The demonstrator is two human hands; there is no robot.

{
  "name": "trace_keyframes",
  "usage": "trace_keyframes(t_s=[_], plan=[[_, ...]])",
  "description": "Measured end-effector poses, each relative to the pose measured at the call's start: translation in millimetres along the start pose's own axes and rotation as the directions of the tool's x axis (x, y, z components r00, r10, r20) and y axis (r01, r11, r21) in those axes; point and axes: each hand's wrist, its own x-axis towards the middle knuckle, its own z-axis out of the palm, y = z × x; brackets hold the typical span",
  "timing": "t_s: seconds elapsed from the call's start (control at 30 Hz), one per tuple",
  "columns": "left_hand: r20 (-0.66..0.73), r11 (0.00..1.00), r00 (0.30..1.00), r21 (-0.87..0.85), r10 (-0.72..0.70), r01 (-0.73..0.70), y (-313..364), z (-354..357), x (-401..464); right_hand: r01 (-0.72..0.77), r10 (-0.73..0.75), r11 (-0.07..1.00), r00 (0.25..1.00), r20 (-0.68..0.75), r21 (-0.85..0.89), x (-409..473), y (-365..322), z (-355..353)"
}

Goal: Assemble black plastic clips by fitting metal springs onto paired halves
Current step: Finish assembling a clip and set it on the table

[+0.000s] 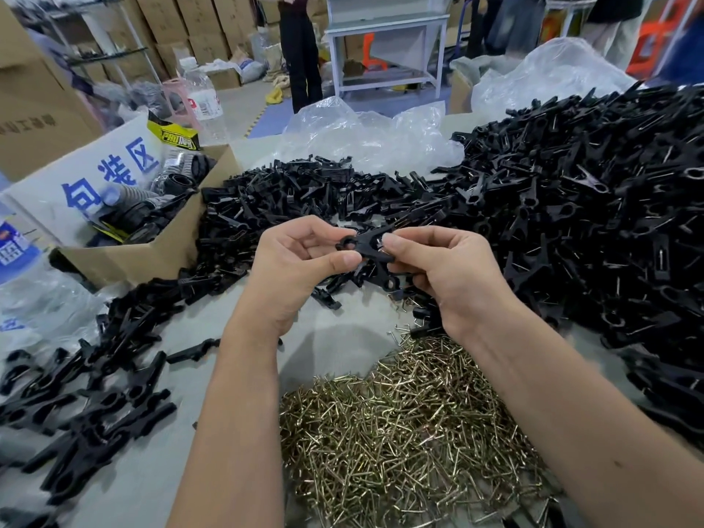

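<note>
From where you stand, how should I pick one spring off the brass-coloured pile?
Pinch one bent leg of a stray spring at the spring pile's far edge, coming from above; there they lie loose on the table, while the heap's springs are tangled.

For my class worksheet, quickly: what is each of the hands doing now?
Left hand: pinches the black clip.
Right hand: pinches the same clip's other end.

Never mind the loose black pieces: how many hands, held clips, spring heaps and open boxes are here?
Hands: 2, left hand and right hand
Black clip pinched between them: 1
Spring heap: 1
Open cardboard box: 1
Total: 5
</note>
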Motion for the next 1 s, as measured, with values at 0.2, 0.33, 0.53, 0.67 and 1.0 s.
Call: trace_keyframes(t_s=[0.2,0.33,0.53,0.67,1.0], plan=[[0.018,1.000,1.000,-0.014,-0.014,0.014,0.5,6.9,0.9,-0.006,0.007,1.000,0.999,-0.054,0.015,-1.9,0.9,2.1],[0.030,0.999,0.999,-0.021,-0.023,0.024,1.1,7.2,0.3,-0.003,0.006,0.999,0.998,-0.070,0.039,-3.9,1.7,3.2],[-0.017,0.999,1.000,-0.042,0.003,-0.003,1.4,9.6,1.0,-0.024,0.026,0.996,0.999,-0.019,0.082,-2.6,0.4,3.7],[-0.010,0.996,1.000,-0.083,0.013,-0.014,1.9,7.2,1.3,-0.163,0.139,0.960,0.983,0.117,0.229,-0.7,-2.6,0.7],[0.008,1.000,1.000,0.016,-0.019,0.018,3.6,9.3,0.7,-0.167,0.162,0.944,0.986,0.043,0.286,4.1,4.4,-0.2]])
